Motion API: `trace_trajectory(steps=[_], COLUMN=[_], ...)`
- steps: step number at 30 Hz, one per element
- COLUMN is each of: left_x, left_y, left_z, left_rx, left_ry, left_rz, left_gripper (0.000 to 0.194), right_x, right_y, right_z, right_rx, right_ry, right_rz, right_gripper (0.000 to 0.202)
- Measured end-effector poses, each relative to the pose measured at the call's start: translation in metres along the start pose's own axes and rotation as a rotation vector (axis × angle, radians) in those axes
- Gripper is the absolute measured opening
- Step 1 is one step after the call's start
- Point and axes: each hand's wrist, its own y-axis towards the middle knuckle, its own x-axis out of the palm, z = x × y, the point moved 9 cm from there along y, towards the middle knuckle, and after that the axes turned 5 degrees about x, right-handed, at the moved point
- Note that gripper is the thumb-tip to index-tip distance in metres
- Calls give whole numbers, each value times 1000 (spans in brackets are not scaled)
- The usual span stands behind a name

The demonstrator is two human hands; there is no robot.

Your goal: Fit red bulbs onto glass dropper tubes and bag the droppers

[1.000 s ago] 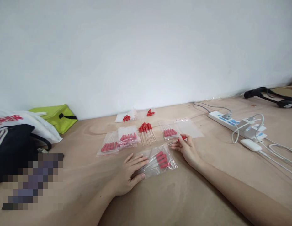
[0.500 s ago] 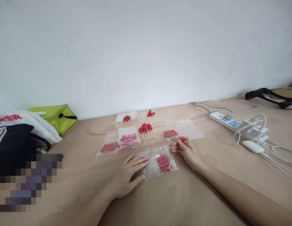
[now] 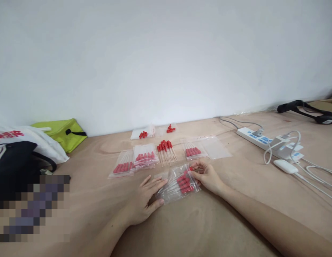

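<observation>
A clear zip bag (image 3: 168, 195) lies flat in front of me with several red-tipped sticks (image 3: 185, 186) inside, their red ends toward its right side. My left hand (image 3: 146, 198) rests with fingers spread on the bag's left end. At the right, open-looking end, my right hand (image 3: 205, 175) pinches a stick by its red tip (image 3: 191, 168); the thin shaft is mostly hidden by the plastic. Just behind the bag, a loose fan of red-tipped sticks (image 3: 167, 151) lies on the table.
Filled bags (image 3: 124, 166) lie at left, with another filled bag (image 3: 194, 150) and a flat clear bag (image 3: 216, 147) at right. Small red pieces (image 3: 170, 128) sit near the wall. A power strip (image 3: 253, 138) with cables lies right; a green bag (image 3: 65, 134) stands left.
My right hand has moved left with the stick, whose shaft has slid into the bag beside the others. The left hand has stayed on the bag.
</observation>
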Motion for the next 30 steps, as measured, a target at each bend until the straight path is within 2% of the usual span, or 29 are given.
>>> trace_trajectory(steps=[8, 12, 15, 18, 20, 21, 23, 26, 30], left_x=[-1, 2, 3, 2, 2, 2, 2, -2, -12], left_y=[-1, -1, -1, 0, 1, 1, 0, -2, -6], left_z=[1, 1, 1, 1, 1, 1, 2, -1, -11], left_rx=[12, 12, 10, 11, 16, 21, 34, 34, -35], left_ry=[8, 32, 53, 56, 49, 42, 19, -28, -74], left_rz=[4, -30, -47, -43, -40, -36, -19, 68, 200], left_gripper=[48, 43, 38, 36, 36, 36, 38, 43, 45], right_x=[10, 20, 19, 5, 1, 4, 19, 37, 26], right_y=[17, 21, 20, 21, 22, 22, 21, 14, 10], right_z=[6, -4, -3, 6, 7, 5, 2, -3, -8], right_rx=[-60, -91, 7, 159, 185, 172, 126, 68, 104], right_ry=[-147, -153, -150, -150, -146, -142, -133, -106, 48], right_rz=[8, -113, -183, -101, -47, -70, -202, -386, -407], right_gripper=[24, 24, 25, 29, 32, 34, 33, 32, 32])
